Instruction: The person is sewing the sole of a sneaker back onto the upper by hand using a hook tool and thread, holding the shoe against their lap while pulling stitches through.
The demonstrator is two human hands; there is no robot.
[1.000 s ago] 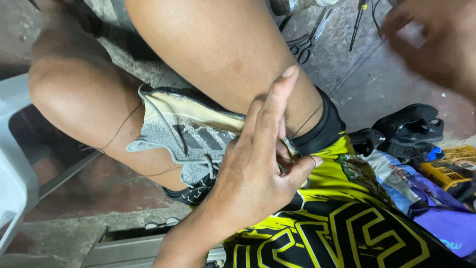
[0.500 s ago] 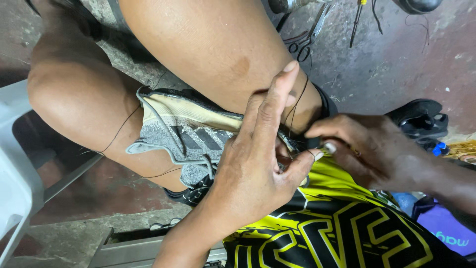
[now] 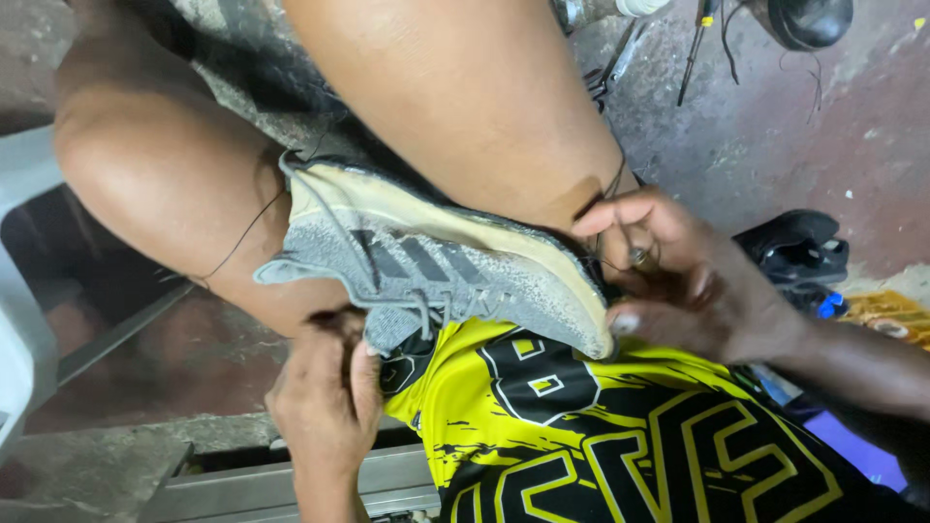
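A grey knit sneaker (image 3: 436, 266) with a worn cream sole lies on its side, wedged between my bare knees above my yellow and black jersey (image 3: 601, 436). My left hand (image 3: 327, 397) sits below the shoe's opening, fingers closed on its collar. My right hand (image 3: 683, 286) is at the toe, thumb under the sole's tip and fingers pinched together on a dark thread (image 3: 612, 186) with a small shiny piece between them. Another strand of dark thread (image 3: 242, 242) trails across my left thigh from the heel.
Scissors (image 3: 605, 77) and thin hand tools (image 3: 696, 44) lie on the concrete floor at the top. A black shoe (image 3: 796, 250) and an orange packet (image 3: 891, 312) are on the right. A white plastic chair (image 3: 19, 320) stands at the left, a metal rail (image 3: 242, 484) below.
My right hand came down from the upper right to the shoe's toe. My left hand left the top of the shoe and dropped beneath its opening. The shoe is now uncovered.
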